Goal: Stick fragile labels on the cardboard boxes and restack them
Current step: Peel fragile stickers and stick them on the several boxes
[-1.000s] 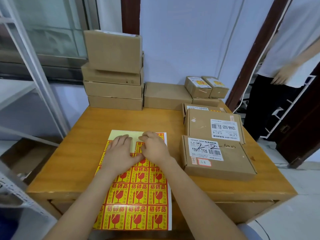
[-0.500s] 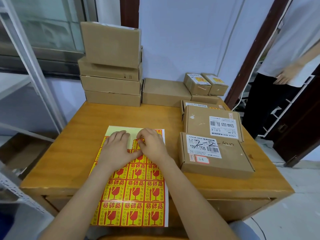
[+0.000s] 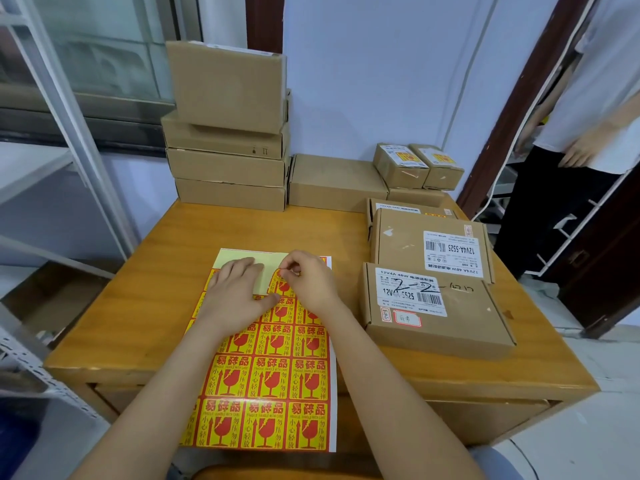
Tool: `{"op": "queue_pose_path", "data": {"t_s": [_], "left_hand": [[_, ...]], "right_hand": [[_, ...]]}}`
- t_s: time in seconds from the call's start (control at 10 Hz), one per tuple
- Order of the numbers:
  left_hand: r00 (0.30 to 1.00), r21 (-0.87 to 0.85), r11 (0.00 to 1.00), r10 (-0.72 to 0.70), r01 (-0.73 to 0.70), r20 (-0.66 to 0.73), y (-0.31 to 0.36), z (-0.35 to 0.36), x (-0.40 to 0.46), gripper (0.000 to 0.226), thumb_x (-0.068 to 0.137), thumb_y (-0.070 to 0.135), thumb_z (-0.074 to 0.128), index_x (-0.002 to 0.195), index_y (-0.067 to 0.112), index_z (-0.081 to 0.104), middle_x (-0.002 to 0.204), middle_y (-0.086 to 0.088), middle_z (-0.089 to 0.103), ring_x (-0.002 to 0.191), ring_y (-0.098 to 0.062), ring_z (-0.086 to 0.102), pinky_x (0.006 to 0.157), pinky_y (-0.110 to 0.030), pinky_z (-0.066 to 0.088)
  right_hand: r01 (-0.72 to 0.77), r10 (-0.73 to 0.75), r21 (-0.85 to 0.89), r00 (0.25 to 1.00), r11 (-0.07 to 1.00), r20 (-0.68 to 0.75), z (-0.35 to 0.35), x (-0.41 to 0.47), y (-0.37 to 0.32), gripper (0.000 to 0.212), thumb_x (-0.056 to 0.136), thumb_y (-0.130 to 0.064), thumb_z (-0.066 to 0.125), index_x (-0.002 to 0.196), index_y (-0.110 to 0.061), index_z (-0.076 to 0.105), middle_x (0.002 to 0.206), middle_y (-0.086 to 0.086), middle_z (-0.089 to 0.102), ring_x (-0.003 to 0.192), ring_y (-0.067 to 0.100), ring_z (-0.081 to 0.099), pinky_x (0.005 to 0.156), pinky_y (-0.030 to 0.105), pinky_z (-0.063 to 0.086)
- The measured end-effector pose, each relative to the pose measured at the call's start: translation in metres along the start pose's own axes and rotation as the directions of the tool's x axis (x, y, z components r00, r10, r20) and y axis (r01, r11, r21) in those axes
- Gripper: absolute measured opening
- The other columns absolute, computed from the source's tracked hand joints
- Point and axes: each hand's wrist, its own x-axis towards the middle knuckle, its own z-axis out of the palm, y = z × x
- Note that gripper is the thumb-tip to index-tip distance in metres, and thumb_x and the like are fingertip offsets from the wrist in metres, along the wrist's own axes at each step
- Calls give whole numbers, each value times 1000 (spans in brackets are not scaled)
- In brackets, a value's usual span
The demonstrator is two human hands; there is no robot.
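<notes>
The left hand (image 3: 235, 292) pressed flat to steady the label sheet (image 3: 273, 372), while the right hand (image 3: 310, 280) apparently pinched one fragile label's (image 3: 281, 285) corner to peel.

Both bare forearms reach forward from the bottom edge, converging toward the middle. Left hand (image 3: 239, 292) lies palm down, fingers straight and together, thumb stretched out to the right. Right hand (image 3: 311, 280) is arched, knuckles up, thumb and forefinger tips pinched together, other fingers curled.
</notes>
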Motion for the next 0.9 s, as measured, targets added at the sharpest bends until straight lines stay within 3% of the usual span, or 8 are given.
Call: {"op": "queue_pose_path", "data": {"t_s": [0.1, 0.3, 0.5, 0.7, 0.8, 0.9], "left_hand": [[1000, 0, 1000, -8, 8, -1, 1, -1, 0, 69, 87, 54, 52, 145, 20, 32, 152, 3, 26, 141, -17, 15, 113, -37, 14], [1000, 7, 1000, -5, 5, -6, 0, 1, 1, 69, 87, 54, 51, 144, 20, 32, 152, 3, 26, 141, -16, 16, 113, -37, 15], [1000, 13, 1000, -1, 1, 7, -2, 1, 0, 78, 79, 66, 40, 143, 22, 33, 151, 4, 27, 140, -15, 16, 113, -36, 15], [1000, 19, 1000, 11, -11, -6, -3, 3, 1, 77, 80, 65, 42, 143, 22, 34, 151, 4, 28, 140, -16, 17, 113, -37, 15], [1000, -29, 999, 17, -17, -14, -2, 0, -1, 90, 67, 70, 33, 140, 18, 39, 147, 3, 35, 138, -17, 23, 111, -37, 20], [990, -190, 982, -18, -9, -143, -1, -7, -4, 86, 62, 65, 29, 128, 16, 54, 133, 0, 53, 126, -21, 42, 104, -40, 29]], "right_hand": [[-24, 26, -77, 999, 997, 33, 1, 7, -3, 6, 89, -22, 59, 85, -25, 62, 96, -6, 65, 92, 13, 60, 81, 43, 51], [-24, 24, -24, 1000, 999, 8, 2, 4, 0, 7, 90, -23, 58, 85, -26, 58, 96, -5, 66, 91, 14, 61, 84, 40, 50], [-68, 69, 145, 998, 987, -2, 0, 5, 2, 14, 92, -23, 56, 82, -31, 52, 81, -15, 58, 85, 9, 58, 82, 39, 52], [-66, 71, 251, 997, 966, -9, 2, 5, 2, 14, 91, -21, 58, 81, -31, 54, 81, -17, 58, 83, 5, 56, 86, 39, 51], [-37, 48, 299, 998, 953, -29, 0, 4, -1, 10, 91, -15, 56, 86, -24, 55, 82, -15, 56, 84, 8, 55, 85, 38, 50], [26, -8, 337, 999, 941, -53, -8, 2, -7, 12, 90, -9, 55, 88, -21, 54, 82, -14, 54, 83, 8, 52, 81, 32, 49]]}}
